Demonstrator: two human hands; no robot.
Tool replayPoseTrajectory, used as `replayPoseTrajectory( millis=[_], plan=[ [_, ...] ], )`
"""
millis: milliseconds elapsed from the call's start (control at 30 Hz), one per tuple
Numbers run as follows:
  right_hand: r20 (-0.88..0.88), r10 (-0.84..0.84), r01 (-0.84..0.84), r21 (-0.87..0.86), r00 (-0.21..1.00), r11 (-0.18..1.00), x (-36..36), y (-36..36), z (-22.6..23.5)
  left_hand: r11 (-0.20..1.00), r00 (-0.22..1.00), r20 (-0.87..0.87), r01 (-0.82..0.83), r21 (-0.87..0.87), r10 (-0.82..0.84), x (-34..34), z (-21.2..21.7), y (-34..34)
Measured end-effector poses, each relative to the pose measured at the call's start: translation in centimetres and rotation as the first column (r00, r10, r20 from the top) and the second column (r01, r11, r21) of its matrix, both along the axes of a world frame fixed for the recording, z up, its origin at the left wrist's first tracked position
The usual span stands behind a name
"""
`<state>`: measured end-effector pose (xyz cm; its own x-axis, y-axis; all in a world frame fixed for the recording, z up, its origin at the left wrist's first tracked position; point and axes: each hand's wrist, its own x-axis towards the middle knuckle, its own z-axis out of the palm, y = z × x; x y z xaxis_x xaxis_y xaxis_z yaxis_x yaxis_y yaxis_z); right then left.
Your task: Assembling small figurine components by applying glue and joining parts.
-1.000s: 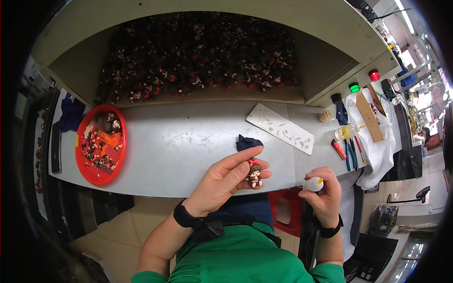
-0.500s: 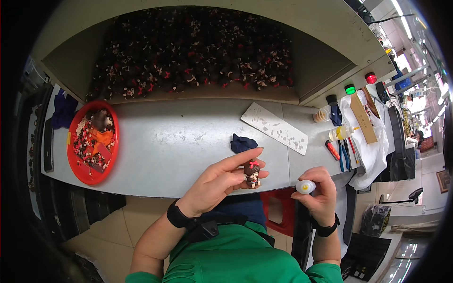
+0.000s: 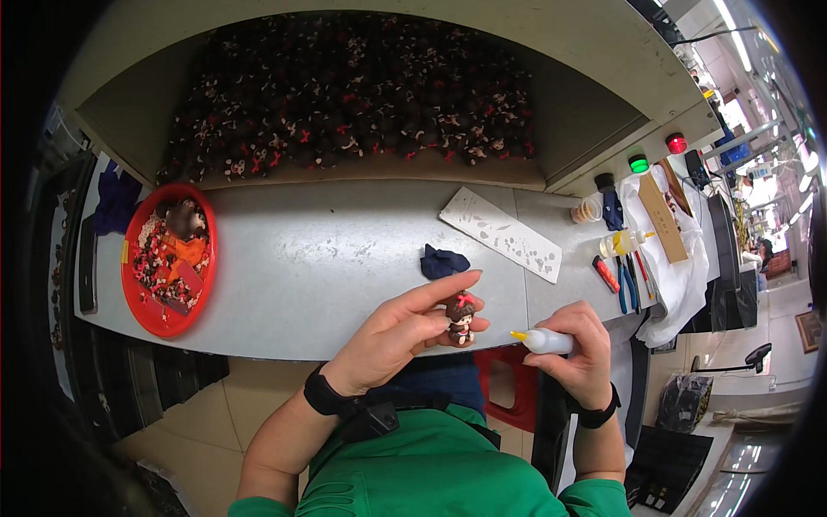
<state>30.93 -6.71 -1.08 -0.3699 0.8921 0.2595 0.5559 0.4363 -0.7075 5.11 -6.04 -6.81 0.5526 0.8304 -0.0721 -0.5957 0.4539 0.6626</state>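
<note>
Small doll figurine [image 3: 461,322] is pinched between thumb and fingers of left hand [image 3: 389,334], near bench's [image 3: 258,302] front edge. Squeeze bottle [image 3: 548,342] is gripped in right hand [image 3: 587,351], yellow nozzle [image 3: 519,336] turned toward figurine, not touching. Advisable: figurine held steady, tip aimed first, bottle pressed lightly.

A head-worn fisheye looks steeply down on the workbench [image 3: 258,293].

Smooth plastic bottle [image 3: 550,341], matt cloth [image 3: 444,262]
</note>
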Motion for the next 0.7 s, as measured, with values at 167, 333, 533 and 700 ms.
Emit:
replayPoseTrajectory(
  millis=[167,333,533,700],
  plan=[
    [-0.021,-0.006,0.006,-0.004,1.000,1.000,-0.1,0.0,-0.1,0.997,0.999,-0.011,-0.039,0.061,0.040,0.2,-0.1,-0.3],
    [-0.042,-0.030,0.029,-0.022,0.999,0.999,0.5,-0.1,-0.3,0.990,0.998,-0.015,-0.056,0.128,0.058,0.6,0.0,-0.2],
    [-0.074,-0.052,0.050,-0.033,0.996,0.998,0.8,-0.4,-0.7,0.992,0.998,-0.037,-0.047,0.115,0.051,0.8,0.2,-0.4],
    [-0.112,-0.065,0.057,-0.066,0.992,0.996,1.0,-0.7,-1.2,0.984,0.992,-0.097,-0.062,0.169,0.079,1.0,0.1,-0.5]
  ],
)
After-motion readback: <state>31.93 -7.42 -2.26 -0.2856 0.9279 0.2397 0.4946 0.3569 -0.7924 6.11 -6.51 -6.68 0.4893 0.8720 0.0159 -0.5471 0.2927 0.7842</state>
